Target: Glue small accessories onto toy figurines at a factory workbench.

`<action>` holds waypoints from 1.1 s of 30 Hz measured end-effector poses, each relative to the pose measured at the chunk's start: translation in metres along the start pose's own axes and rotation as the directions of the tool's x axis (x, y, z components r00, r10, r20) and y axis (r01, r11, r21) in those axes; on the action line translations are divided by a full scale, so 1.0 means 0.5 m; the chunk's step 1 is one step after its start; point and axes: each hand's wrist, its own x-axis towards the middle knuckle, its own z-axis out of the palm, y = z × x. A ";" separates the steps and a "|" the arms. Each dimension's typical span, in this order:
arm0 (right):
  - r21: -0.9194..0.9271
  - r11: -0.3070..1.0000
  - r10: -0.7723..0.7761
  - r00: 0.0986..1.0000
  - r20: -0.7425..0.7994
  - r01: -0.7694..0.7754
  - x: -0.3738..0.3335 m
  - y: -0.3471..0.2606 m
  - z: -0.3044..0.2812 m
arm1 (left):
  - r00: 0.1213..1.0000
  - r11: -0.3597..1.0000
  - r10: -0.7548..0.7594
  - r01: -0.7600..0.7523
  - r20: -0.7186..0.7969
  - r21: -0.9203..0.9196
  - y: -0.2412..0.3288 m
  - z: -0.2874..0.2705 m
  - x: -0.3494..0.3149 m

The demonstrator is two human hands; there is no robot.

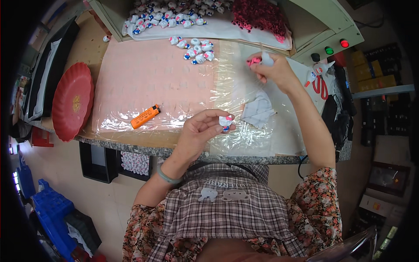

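While the left hand (203, 129) holds up a small, glossy white figurine with pink and blue details (225, 122), the right hand (273, 72) has a small bright-pink piece (253, 62).

Clamped on the figurine from both sides, the left hand's fingers (212, 132) keep it over the near part of the plastic-covered surface (126, 78); the right hand's are closed on the pink piece – and a translucent whitish bottle (267, 59) sits in that same grip, partly hidden. Just right of the figurine lies a crumpled white cloth (258, 111), and to the left an orange plastic lighter (145, 117), tilted. Farther back I see a loose cluster of similar white figurines (203, 51) – beyond it, a heap of dark-red pieces (257, 19) on the shelf. Red-handled scissors (321, 87) lie off to the right.
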 end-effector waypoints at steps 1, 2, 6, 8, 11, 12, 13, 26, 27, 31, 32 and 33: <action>-0.021 1.000 0.019 0.997 0.069 -0.017 -0.032 -0.006 0.021 | 1.000 1.000 0.009 -0.009 -0.001 -0.001 -0.004 -0.003 0.000; -0.078 0.997 0.035 0.996 0.081 -0.028 -0.054 -0.007 0.043 | 1.000 1.000 0.006 -0.006 -0.009 0.000 -0.004 -0.005 -0.001; -0.240 0.970 -0.018 0.999 0.047 0.029 -0.093 0.002 0.065 | 1.000 1.000 -0.001 0.001 0.006 0.020 -0.004 0.001 0.001; -0.245 0.968 -0.052 0.998 0.024 0.057 -0.103 -0.001 0.064 | 1.000 1.000 0.007 -0.007 0.003 0.016 -0.005 0.003 -0.003; -0.195 0.981 -0.011 1.000 -0.023 0.006 -0.109 0.004 0.050 | 1.000 1.000 0.008 -0.008 -0.005 0.020 -0.007 0.001 -0.004; -0.152 0.988 -0.013 1.000 -0.019 0.010 -0.109 0.015 0.045 | 1.000 1.000 0.005 -0.005 -0.004 0.020 -0.006 0.002 -0.003; -0.109 0.994 -0.014 1.000 -0.014 0.013 -0.110 0.021 0.041 | 1.000 1.000 0.001 -0.001 -0.005 0.014 -0.006 0.003 -0.003; -0.242 0.962 -0.119 0.991 0.055 0.128 -0.193 0.022 0.047 | 1.000 1.000 0.010 -0.010 -0.020 0.010 -0.008 0.001 -0.001; -0.243 0.962 -0.118 0.991 0.055 0.128 -0.197 0.033 0.042 | 1.000 1.000 0.010 -0.010 -0.020 0.009 -0.007 0.001 -0.002; -0.626 0.713 -0.316 0.942 0.115 0.315 -0.222 0.058 -0.015 | 1.000 1.000 0.007 -0.007 0.012 0.021 -0.006 0.000 0.000; -0.684 0.682 -0.274 0.958 0.088 0.259 -0.230 0.055 -0.031 | 1.000 1.000 0.007 -0.007 0.013 0.021 -0.005 0.000 0.000; -0.728 0.654 -0.241 0.969 0.054 0.203 -0.233 0.055 -0.050 | 1.000 1.000 0.008 -0.008 0.012 0.021 -0.005 0.001 0.000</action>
